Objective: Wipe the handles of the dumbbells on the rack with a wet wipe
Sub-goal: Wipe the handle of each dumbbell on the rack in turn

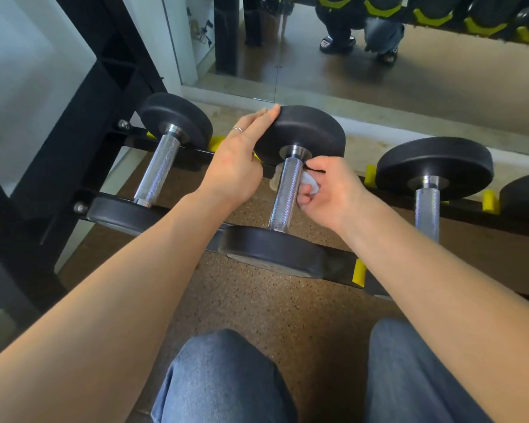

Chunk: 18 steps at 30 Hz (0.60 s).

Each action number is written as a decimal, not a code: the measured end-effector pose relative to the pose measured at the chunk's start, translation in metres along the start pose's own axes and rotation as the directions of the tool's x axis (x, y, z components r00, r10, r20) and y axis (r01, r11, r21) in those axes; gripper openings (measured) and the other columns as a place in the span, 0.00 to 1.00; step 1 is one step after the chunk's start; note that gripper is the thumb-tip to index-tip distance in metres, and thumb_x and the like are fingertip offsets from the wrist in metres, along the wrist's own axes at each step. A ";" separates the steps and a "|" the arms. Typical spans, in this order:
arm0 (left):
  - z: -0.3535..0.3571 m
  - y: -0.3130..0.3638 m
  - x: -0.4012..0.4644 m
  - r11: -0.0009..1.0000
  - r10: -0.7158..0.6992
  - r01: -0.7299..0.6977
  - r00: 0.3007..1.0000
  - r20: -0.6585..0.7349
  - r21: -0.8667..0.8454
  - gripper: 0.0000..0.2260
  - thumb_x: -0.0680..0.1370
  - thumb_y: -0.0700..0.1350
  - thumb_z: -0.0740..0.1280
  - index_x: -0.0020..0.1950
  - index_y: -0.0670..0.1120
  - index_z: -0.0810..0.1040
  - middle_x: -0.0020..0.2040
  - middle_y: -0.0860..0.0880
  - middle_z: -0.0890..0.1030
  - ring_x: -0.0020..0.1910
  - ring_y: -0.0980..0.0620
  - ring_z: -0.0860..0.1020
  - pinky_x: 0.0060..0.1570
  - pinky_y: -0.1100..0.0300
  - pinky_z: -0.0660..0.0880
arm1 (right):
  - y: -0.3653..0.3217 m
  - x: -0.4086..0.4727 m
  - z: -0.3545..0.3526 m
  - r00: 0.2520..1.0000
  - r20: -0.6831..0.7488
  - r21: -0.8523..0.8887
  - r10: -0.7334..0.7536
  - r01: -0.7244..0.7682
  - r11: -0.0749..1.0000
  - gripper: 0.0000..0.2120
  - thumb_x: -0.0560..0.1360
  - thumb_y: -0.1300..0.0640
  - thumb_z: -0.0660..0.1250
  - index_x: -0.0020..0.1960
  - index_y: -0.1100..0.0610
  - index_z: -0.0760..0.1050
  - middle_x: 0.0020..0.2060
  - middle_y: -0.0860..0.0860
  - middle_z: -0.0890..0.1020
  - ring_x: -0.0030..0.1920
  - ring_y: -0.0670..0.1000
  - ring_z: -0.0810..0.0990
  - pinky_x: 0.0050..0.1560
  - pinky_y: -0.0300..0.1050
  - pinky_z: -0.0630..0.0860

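Black dumbbells with knurled chrome handles lie across a low black rack [477, 210]. The middle dumbbell [300, 132] has its handle [284, 193] between my hands. My left hand [239, 157] lies with straight fingers flat against the far weight head. My right hand [327, 190] pinches a white wet wipe [309, 181] and holds it around the upper part of that handle; a bit of wipe shows on the handle's left side too. A left dumbbell [162, 166] and a right dumbbell [428, 178] sit alongside, untouched.
A wall mirror [409, 74] stands right behind the rack and reflects a crouching person and more dumbbells. A black frame post [83, 123] rises at the left. Yellow rack stops [359, 271] stick up between dumbbells. My knees in jeans [226, 380] are below, over speckled brown flooring.
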<state>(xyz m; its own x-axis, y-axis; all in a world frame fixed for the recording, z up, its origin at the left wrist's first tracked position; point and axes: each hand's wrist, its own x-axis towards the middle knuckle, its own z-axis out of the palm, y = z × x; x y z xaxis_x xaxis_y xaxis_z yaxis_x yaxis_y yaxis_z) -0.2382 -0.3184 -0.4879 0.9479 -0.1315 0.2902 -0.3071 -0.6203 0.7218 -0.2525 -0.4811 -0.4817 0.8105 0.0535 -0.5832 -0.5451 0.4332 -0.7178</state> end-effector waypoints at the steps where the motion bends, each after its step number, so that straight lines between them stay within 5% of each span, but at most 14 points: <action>1: 0.001 0.001 0.000 1.000 -0.006 0.006 1.000 -0.002 -0.006 0.41 0.70 0.24 0.55 0.79 0.53 0.63 0.76 0.49 0.65 0.75 0.51 0.62 0.73 0.54 0.66 | -0.001 0.000 -0.001 1.000 -0.018 -0.001 0.000 0.000 1.000 0.14 0.78 0.61 0.58 0.61 0.63 0.76 0.41 0.56 0.84 0.27 0.45 0.66 0.30 0.37 0.61; 6: 0.004 0.000 -0.002 1.000 0.014 -0.015 1.000 -0.019 -0.017 0.41 0.70 0.23 0.54 0.79 0.51 0.63 0.76 0.47 0.65 0.76 0.50 0.61 0.73 0.52 0.65 | 0.005 -0.007 0.010 0.949 -0.288 0.045 -0.128 0.147 0.988 0.14 0.74 0.72 0.59 0.56 0.66 0.78 0.45 0.57 0.82 0.33 0.46 0.75 0.27 0.34 0.73; 9: 0.003 -0.002 -0.002 1.000 0.020 -0.020 1.000 -0.015 -0.022 0.41 0.69 0.24 0.54 0.79 0.51 0.64 0.76 0.47 0.66 0.76 0.50 0.62 0.73 0.53 0.65 | 0.005 -0.023 0.010 0.811 -0.239 -0.326 -0.534 0.451 0.831 0.13 0.77 0.67 0.60 0.52 0.58 0.82 0.35 0.50 0.81 0.31 0.44 0.78 0.38 0.39 0.79; 11: 0.002 -0.002 -0.002 1.000 0.015 -0.016 1.000 -0.022 -0.019 0.41 0.68 0.25 0.53 0.79 0.50 0.64 0.75 0.47 0.66 0.75 0.51 0.63 0.73 0.58 0.64 | 0.002 -0.036 0.014 0.569 0.112 -0.586 -0.815 0.700 0.408 0.13 0.79 0.64 0.59 0.53 0.53 0.80 0.37 0.46 0.82 0.35 0.43 0.80 0.43 0.38 0.77; 12: 0.002 0.000 -0.002 0.999 0.015 -0.015 1.000 -0.021 -0.032 0.40 0.68 0.25 0.53 0.79 0.50 0.64 0.75 0.47 0.67 0.75 0.51 0.63 0.72 0.60 0.64 | -0.001 -0.035 0.015 0.438 0.358 -0.655 -0.825 0.747 0.113 0.12 0.79 0.63 0.58 0.53 0.54 0.80 0.40 0.45 0.82 0.40 0.44 0.80 0.45 0.39 0.76; 13: 0.001 0.001 -0.003 0.999 0.021 -0.021 1.000 -0.015 -0.047 0.40 0.68 0.26 0.53 0.79 0.50 0.64 0.75 0.46 0.67 0.75 0.51 0.63 0.72 0.61 0.63 | -0.005 -0.030 0.015 0.371 0.588 -0.686 -0.719 0.700 -0.201 0.11 0.79 0.63 0.59 0.53 0.55 0.80 0.43 0.46 0.81 0.44 0.48 0.79 0.46 0.42 0.75; 15: -0.001 0.002 -0.003 0.998 0.043 -0.044 0.999 -0.007 -0.039 0.38 0.69 0.27 0.55 0.78 0.48 0.65 0.75 0.45 0.67 0.75 0.49 0.64 0.73 0.62 0.62 | -0.012 -0.017 0.010 0.410 0.806 -0.585 -0.427 0.447 -0.676 0.09 0.77 0.62 0.60 0.48 0.55 0.79 0.44 0.48 0.80 0.46 0.55 0.76 0.44 0.50 0.72; 16: -0.002 0.002 -0.003 0.999 0.049 -0.049 0.999 -0.005 -0.023 0.38 0.69 0.27 0.55 0.78 0.47 0.65 0.75 0.45 0.67 0.75 0.49 0.64 0.73 0.63 0.62 | -0.014 -0.010 0.005 0.442 0.820 -0.532 -0.365 0.350 -0.771 0.08 0.77 0.60 0.60 0.47 0.55 0.78 0.44 0.48 0.80 0.46 0.56 0.74 0.44 0.51 0.71; 18: -0.003 0.002 -0.002 0.999 0.044 -0.044 0.999 -0.003 -0.004 0.39 0.69 0.25 0.54 0.79 0.48 0.64 0.75 0.45 0.67 0.75 0.49 0.64 0.73 0.64 0.61 | -0.017 -0.004 -0.005 0.440 0.835 -0.498 -0.331 0.347 -0.795 0.09 0.77 0.57 0.59 0.49 0.55 0.78 0.48 0.48 0.80 0.47 0.55 0.73 0.46 0.52 0.72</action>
<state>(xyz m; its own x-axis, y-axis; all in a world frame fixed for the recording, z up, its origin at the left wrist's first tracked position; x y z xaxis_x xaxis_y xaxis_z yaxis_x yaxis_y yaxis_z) -0.2413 -0.3166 -0.4851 0.9333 -0.1558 0.3234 -0.3484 -0.6108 0.7110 -0.2475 -0.4933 -0.4692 0.7158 0.6315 0.2982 0.6079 -0.7736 0.1790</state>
